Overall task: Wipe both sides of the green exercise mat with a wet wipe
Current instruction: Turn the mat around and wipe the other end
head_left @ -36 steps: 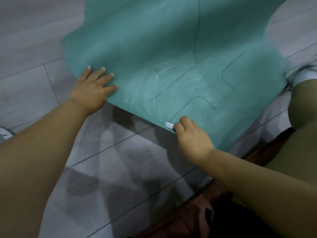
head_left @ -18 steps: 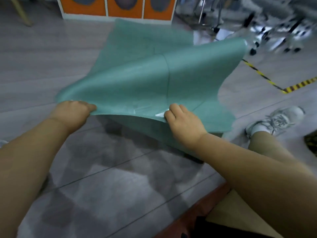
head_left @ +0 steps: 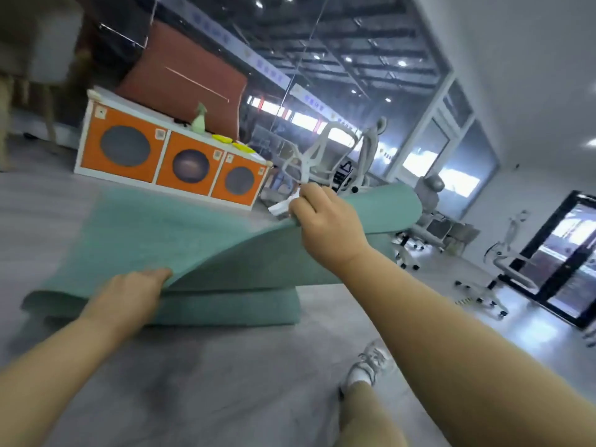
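One green exercise mat [head_left: 154, 240] is lifted off the grey floor [head_left: 225, 382] by two hands: its near edge is gripped by the left hand [head_left: 129, 295], while edge and one white wet wipe [head_left: 283, 206] are pinched by the right hand [head_left: 325, 221].

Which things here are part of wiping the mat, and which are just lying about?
Part of the job:
green mat, lifted at its near edge
white wipe, in the right hand
left hand, holding the mat's edge

Just lying about:
orange cabinet
spray bottle
white office chairs
sneaker
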The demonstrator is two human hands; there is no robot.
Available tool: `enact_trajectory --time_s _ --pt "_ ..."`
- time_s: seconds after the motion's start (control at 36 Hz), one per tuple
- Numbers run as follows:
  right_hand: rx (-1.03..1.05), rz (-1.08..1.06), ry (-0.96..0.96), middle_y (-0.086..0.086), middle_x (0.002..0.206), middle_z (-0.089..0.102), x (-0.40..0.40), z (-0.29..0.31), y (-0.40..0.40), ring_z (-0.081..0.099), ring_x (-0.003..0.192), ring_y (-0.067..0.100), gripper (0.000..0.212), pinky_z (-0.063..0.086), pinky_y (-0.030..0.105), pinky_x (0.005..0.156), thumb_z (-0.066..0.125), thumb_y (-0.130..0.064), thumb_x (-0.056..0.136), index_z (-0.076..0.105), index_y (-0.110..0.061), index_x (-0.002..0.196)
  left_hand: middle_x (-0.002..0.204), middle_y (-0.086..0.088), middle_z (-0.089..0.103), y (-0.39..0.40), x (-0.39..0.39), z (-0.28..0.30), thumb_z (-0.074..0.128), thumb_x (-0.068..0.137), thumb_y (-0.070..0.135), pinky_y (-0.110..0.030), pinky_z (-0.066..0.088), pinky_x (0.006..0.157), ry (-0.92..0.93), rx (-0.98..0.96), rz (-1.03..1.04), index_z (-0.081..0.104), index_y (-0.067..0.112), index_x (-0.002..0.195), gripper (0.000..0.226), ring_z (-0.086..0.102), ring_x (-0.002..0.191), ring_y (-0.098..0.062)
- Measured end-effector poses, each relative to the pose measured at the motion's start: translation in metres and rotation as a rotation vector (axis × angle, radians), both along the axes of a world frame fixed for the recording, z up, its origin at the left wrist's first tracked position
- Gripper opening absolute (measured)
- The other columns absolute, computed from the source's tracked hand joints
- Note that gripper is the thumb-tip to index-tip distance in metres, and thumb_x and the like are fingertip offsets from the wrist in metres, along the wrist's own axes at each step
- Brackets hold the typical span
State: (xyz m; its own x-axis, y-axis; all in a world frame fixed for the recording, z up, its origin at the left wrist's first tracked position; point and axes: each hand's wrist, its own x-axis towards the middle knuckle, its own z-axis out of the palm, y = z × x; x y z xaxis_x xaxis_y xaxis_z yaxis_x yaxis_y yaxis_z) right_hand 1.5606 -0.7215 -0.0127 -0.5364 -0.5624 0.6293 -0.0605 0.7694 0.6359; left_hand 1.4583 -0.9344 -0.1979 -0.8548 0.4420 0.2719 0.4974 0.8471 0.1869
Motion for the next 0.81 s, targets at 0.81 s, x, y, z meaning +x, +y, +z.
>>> enact_trajectory --time_s 0.81 --pt "-0.672 -0.809 -0.742 0.014 0.104 0.046 0.13 -0.231 0.21 0.057 0.083 0.033 0.018 0.031 0.033 0.057 0.054 -0.004 0.08 0.052 -0.005 0.098 0.072 -0.002 0.068 0.22 0.062 -0.099 0.051 0.061 0.023 -0.029 0.051 0.053 0.127 -0.146 -0.66 0.069 0.015 0.074 0.025 0.066 0.059 -0.025"
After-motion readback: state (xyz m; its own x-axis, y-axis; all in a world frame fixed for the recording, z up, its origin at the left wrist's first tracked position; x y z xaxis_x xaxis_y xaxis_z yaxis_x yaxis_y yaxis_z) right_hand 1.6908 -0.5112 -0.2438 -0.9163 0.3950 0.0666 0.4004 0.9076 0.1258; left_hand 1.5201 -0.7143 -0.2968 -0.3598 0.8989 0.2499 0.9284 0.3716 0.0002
